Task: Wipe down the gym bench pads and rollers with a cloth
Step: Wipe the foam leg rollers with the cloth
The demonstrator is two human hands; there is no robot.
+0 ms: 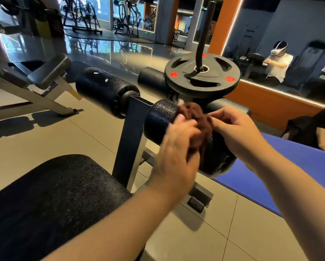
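Both hands are on a brown cloth at the bench's near right roller, as I watch remotely through the head camera. The left hand, blurred, has its fingers curled over the lower part of the cloth and holds it against the top of the roller. The right hand pinches the cloth's upper edge between thumb and fingertips.

Just left of that roller stands the dark upright post, with a matching left roller on the post's other side. Directly behind the roller, a black weight plate with red labels lies flat around a black bar. A third roller shows beside the plate. Below and left of the roller, nearest me, is the black seat pad. To the roller's right, a blue mat lies on the tiled floor. Far behind and to the right, a mirror reflects a person in a white headset.
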